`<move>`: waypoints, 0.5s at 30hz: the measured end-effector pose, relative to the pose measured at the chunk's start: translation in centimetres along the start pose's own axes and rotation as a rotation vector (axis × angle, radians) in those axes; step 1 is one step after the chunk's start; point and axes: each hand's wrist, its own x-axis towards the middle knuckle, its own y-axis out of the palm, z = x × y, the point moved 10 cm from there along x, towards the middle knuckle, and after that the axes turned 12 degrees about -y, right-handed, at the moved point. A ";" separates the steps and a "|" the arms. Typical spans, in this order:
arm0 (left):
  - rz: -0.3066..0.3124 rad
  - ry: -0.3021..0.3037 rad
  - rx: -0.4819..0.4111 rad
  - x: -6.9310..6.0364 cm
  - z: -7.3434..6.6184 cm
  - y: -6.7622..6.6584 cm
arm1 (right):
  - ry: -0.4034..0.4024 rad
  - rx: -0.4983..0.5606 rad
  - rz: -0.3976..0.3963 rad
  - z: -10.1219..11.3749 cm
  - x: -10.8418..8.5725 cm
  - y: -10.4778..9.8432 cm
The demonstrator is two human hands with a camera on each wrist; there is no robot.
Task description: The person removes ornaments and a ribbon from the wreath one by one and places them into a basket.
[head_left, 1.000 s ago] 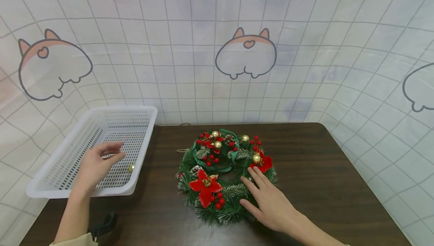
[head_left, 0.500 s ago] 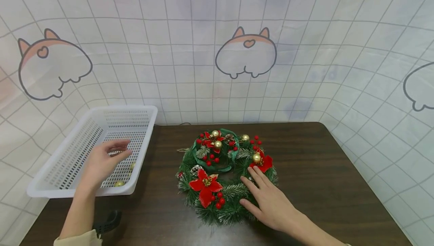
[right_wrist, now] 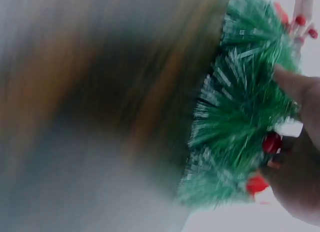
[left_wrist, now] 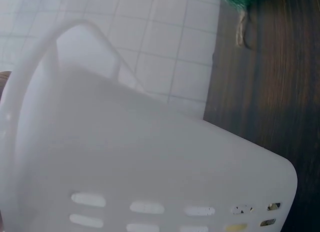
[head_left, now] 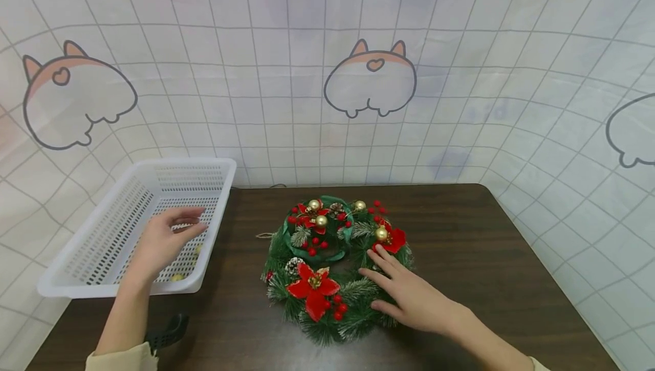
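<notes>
My left hand (head_left: 162,243) hovers over the white plastic basket (head_left: 214,229), fingers loosely bent, with nothing visible between them. Two gold balls (head_left: 177,277) lie on the basket floor near its front right corner. My right hand (head_left: 414,298) rests with fingers spread on the right side of a green Christmas wreath (head_left: 358,291). Red poinsettias (head_left: 313,288), red berries, gold baubles (head_left: 320,221) and pinecones (head_left: 293,265) decorate the wreath. A smaller green ring (head_left: 332,256) with decorations lies on its back left part. In the right wrist view, fingers (right_wrist: 295,86) touch the frosted needles.
A dark wooden table (head_left: 471,240) carries both basket and wreath. Behind it hangs a white gridded curtain (head_left: 286,75) with cartoon prints. In the left wrist view, the slotted basket wall (left_wrist: 150,157) fills much of the picture.
My left hand has drifted right over the basket, and a second gold ball has come into view there. The wreath has turned slightly counterclockwise under my right hand.
</notes>
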 end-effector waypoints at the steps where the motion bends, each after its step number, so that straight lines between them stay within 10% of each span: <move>1: 0.001 -0.002 0.002 0.0 -0.1 0.0 | -0.021 0.013 0.008 -0.2 0.0 0.0; 8: 0.011 0.016 -0.009 -0.1 -0.4 0.2 | -0.057 0.027 0.051 -1.6 -0.4 -1.4; 15: 0.021 0.014 -0.009 -0.1 -0.3 0.4 | 0.176 0.024 -0.055 -0.6 0.4 -3.0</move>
